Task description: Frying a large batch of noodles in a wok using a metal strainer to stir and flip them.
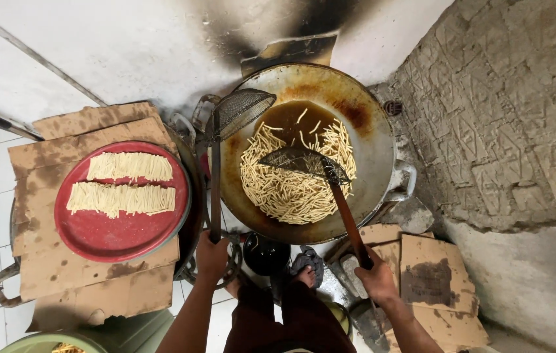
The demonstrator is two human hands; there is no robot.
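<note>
A big metal wok holds dark oil and a heap of pale dough sticks. My right hand grips the wooden handle of a flat spatula, whose blade lies on the sticks. My left hand holds the long handle of a wire mesh skimmer, its basket raised over the wok's left rim. A round red tray at the left carries two rows of raw dough sticks.
Stained cardboard sheets lie under the tray, more cardboard at the lower right. A rough stone wall stands right of the wok. A green bowl rim shows at the bottom left. My sandalled foot is below the wok.
</note>
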